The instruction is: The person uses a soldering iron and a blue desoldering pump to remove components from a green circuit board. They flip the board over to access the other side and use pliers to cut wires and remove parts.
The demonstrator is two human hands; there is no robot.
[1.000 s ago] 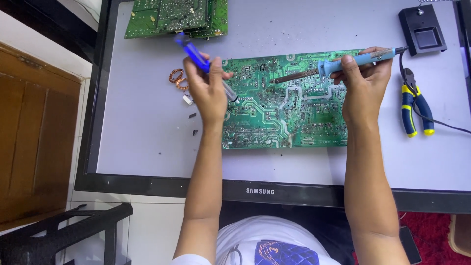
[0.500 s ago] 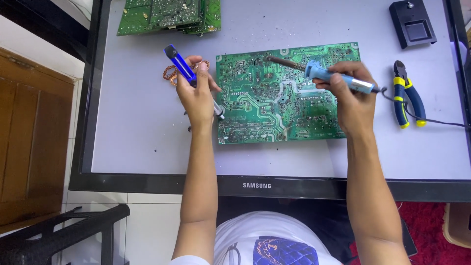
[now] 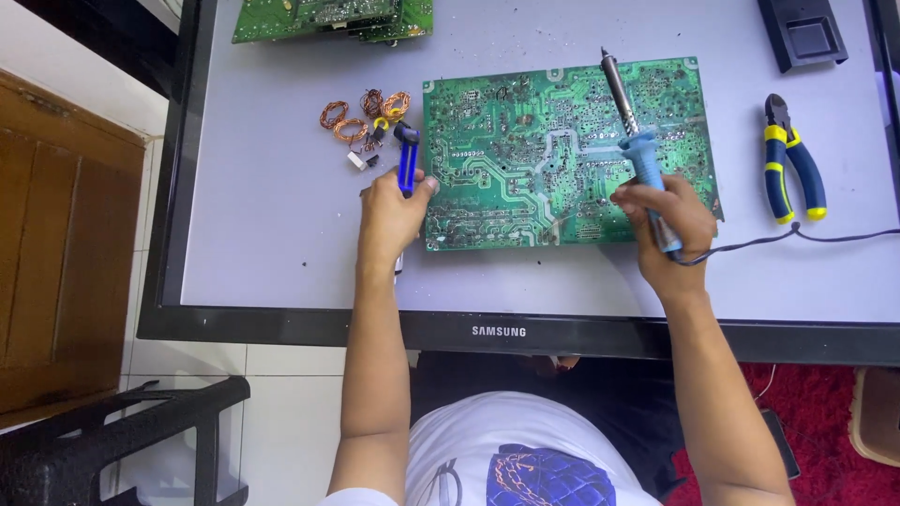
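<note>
Right hand [image 3: 667, 225]: closed round the blue handle of a soldering iron [image 3: 636, 141], gripped low near the cord end. Iron now stands nearly along the board, metal tip pointing away from the person toward the far edge; half a second ago it lay crosswise with the tip toward the middle.

Tip: looks lifted or just at the board's far part; cannot tell whether it touches.

Left hand [image 3: 394, 211]: closed on a blue pump tool [image 3: 408, 161], thumb side against the board's left edge. A second ago this hand lay over the board's left part; it has drawn back to the edge.

Board [image 3: 562, 150]: green circuit board, solder side up, flat on the grey panel [image 3: 262, 244], between the two hands. Sits more squarely in view than before.

Reading: both tools appear pulled off the joint area, so the spot worked on seems released for the moment.

Beside left hand: copper wire coils [image 3: 361, 117] and small loose parts, just left of the board.

Right of board: blue-and-yellow cutters [image 3: 792, 159], apart from the hand; the iron's cord [image 3: 797, 234] runs below them.

Far edge: second board [image 3: 328, 17], black box [image 3: 811, 33].
</note>
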